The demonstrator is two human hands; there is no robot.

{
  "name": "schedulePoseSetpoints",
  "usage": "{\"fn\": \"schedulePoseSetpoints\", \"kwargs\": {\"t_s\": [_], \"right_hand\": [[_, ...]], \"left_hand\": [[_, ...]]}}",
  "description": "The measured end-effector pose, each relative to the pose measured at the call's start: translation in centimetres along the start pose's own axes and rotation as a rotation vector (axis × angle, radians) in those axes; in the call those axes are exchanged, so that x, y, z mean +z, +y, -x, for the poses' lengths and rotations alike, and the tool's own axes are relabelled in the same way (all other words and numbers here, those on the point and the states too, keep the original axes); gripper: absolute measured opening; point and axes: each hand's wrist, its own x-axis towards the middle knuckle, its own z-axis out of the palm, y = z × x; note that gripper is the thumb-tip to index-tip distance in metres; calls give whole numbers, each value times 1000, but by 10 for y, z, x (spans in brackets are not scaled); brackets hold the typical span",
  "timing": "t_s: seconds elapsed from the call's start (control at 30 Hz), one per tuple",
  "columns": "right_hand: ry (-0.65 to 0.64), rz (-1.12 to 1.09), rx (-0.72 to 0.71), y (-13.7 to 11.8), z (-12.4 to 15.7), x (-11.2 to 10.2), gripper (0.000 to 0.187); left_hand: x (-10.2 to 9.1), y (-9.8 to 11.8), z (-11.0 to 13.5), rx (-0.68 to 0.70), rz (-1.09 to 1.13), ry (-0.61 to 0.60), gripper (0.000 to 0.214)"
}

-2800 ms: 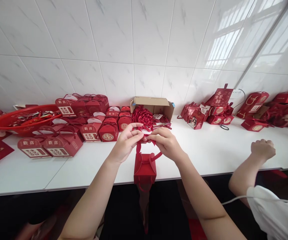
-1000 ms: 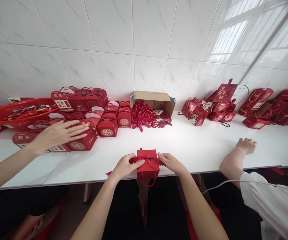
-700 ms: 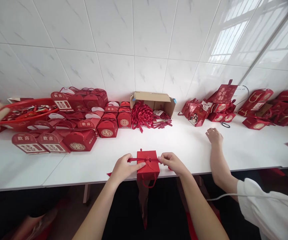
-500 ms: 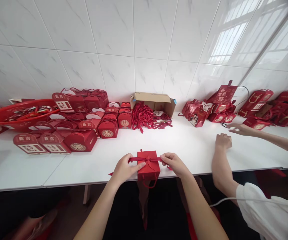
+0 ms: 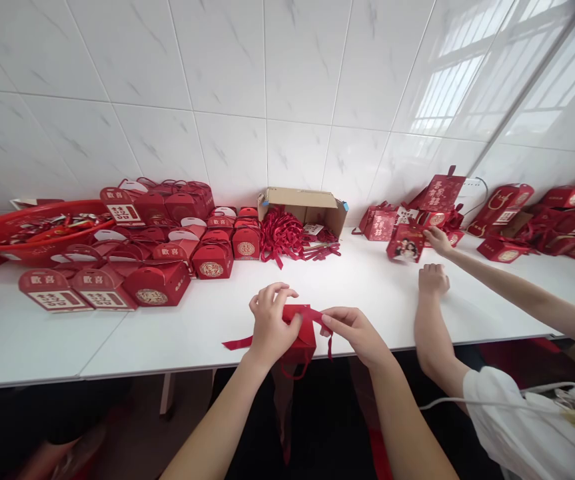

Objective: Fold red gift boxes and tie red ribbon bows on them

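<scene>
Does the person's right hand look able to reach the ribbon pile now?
Probably yes, once the right hand lets go of the red ribbon: the ribbon pile spills from the open cardboard box.

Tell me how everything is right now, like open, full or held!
Red box: upright, lid partly hidden by the left hand.
Ribbon: pinched in the right hand; can't tell if it's tied.
Cardboard carton: open in front, ribbon bundle spilling out.
Basin: holding many small things.
Photo package: at a co-worker's hand, blurred.
</scene>
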Motion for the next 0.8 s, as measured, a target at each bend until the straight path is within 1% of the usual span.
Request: {"fn": "schedulePoseSetpoints", "kwargs": {"t_s": [0.07,0.17,0.23,0.27,0.33,0.37,0.43,0.53,0.6,0.63,0.7,0.8], "right_hand": [[26,103,19,2,3,-1,32],[64,248,-24,9,-2,4,35],[58,263,-82,13,-10,13,42],[47,256,-111,15,-15,19,41],[45,244,-158,18,-23,29,32],[60,243,-171,20,-27,34,26],[125,246,-178,24,-31,39,22],[252,266,-219,30,-32,41,17],[273,261,-275,33,-30,41,15],[255,242,-291,33,-30,41,16],[181,189,-274,33,-28,43,19],[91,91,-203,30,-27,48,22]], "left_hand": [[-3,-3,-1,-22,4,42,29],[-8,-4,-2,-41,49,23,29],[-10,-2,-3,-46,89,-6,28],[-11,-1,-3,-49,104,-16,27],[-12,-1,-5,-64,119,-30,21],[-14,-1,-6,-77,122,-45,16],[-20,-6,-8,-96,144,-108,11],[-29,-22,-5,-116,236,-223,16],[-31,-36,-1,-197,305,-235,19],[-30,-43,1,-260,337,-232,20],[-25,-55,5,-388,403,-252,25],[-16,-64,9,-515,544,-378,33]]}}
